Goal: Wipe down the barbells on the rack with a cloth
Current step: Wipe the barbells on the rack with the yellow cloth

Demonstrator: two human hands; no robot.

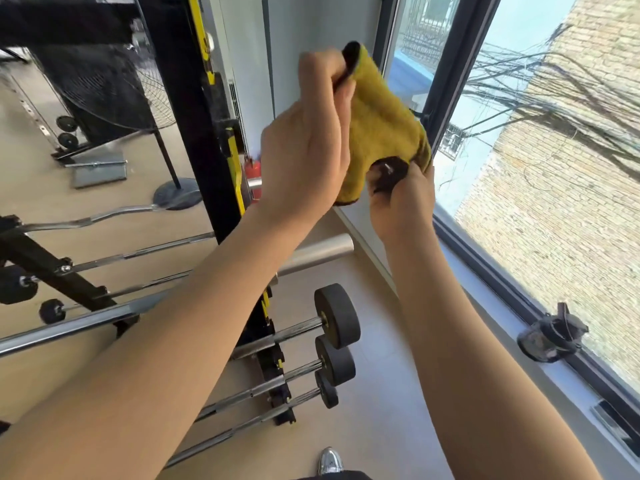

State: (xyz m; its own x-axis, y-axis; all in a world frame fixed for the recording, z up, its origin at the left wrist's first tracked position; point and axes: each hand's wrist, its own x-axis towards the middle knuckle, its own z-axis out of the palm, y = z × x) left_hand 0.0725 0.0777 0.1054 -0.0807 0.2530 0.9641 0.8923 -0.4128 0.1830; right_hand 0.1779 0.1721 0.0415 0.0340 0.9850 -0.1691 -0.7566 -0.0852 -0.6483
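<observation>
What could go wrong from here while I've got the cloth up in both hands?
1. The black barbell ends stick out of the rack just ahead of your shoe; stepping in could bang a shin.
2. Your left hand pinches only the top edge of the cloth, and your right hand a lower corner; it might slip and fall.

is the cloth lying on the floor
No, the left hand grips the yellow cloth raised in the air, next to the window.
</observation>
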